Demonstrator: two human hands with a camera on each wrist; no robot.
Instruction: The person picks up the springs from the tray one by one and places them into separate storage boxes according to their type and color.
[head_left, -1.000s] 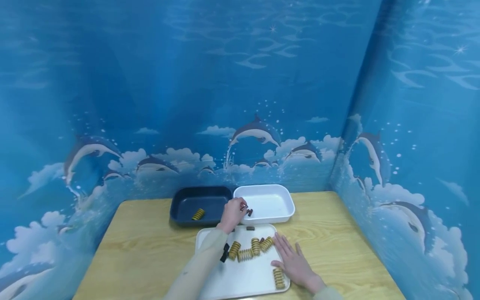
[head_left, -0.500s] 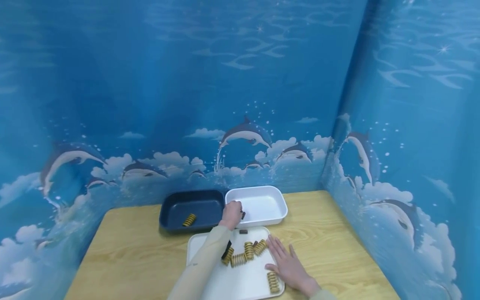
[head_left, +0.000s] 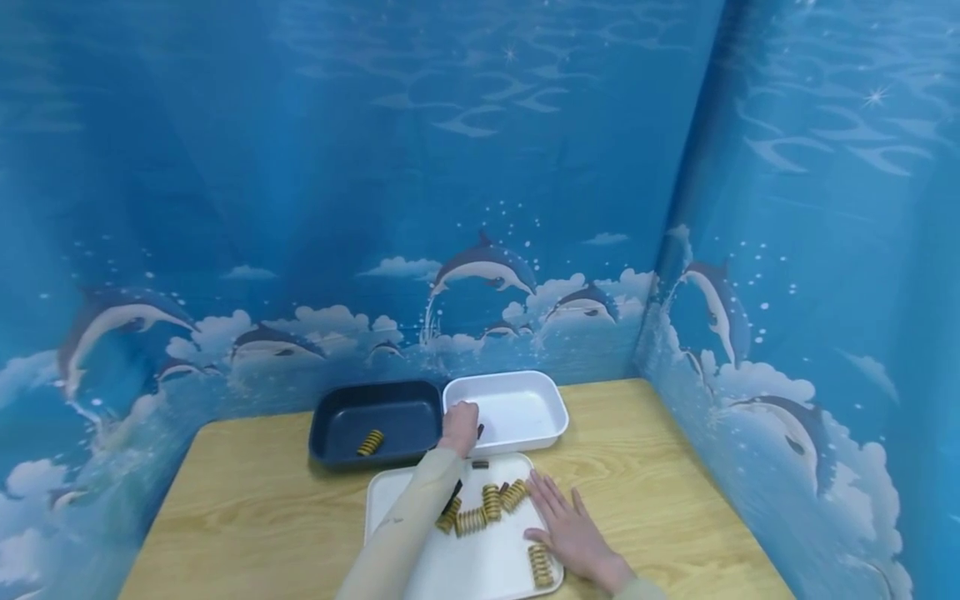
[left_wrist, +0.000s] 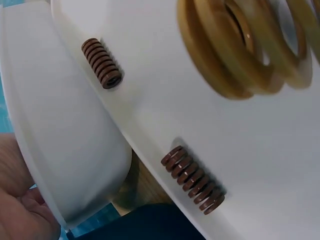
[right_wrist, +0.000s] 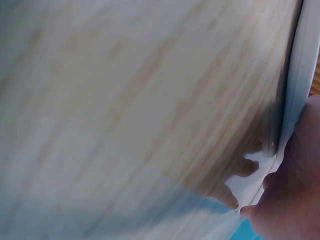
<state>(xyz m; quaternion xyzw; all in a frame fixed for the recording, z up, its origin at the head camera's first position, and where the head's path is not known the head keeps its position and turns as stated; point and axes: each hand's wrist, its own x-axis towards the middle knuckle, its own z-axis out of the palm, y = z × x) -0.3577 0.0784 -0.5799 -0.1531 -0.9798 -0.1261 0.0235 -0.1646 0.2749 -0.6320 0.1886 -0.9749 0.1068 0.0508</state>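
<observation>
My left hand (head_left: 460, 428) reaches over the near left corner of the white bin (head_left: 553, 432), its fingertips hidden. Whether it holds anything cannot be seen. A small dark spring (head_left: 480, 432) lies in the bin beside it. Below, the white tray (head_left: 438, 571) bears several large yellow springs (head_left: 471, 522) and small brown springs (head_left: 480, 465). In the left wrist view, two brown springs (left_wrist: 193, 180) lie along the tray's edge near a yellow spring (left_wrist: 220, 45). My right hand (head_left: 567, 531) rests with straight fingers on the tray's right edge, beside another yellow spring (head_left: 540, 565).
A dark blue bin (head_left: 337, 454) with one yellow spring (head_left: 371, 442) adjoins the white bin on the left. Both stand behind the tray on the wooden table (head_left: 247, 508). A blue dolphin-print curtain (head_left: 375, 208) hangs behind and at the sides.
My left hand, pinching a small dark spring a second ago, has lowered into the white bin, its fingers now out of sight. The head view has shifted slightly; my right hand stays on the tray edge.
</observation>
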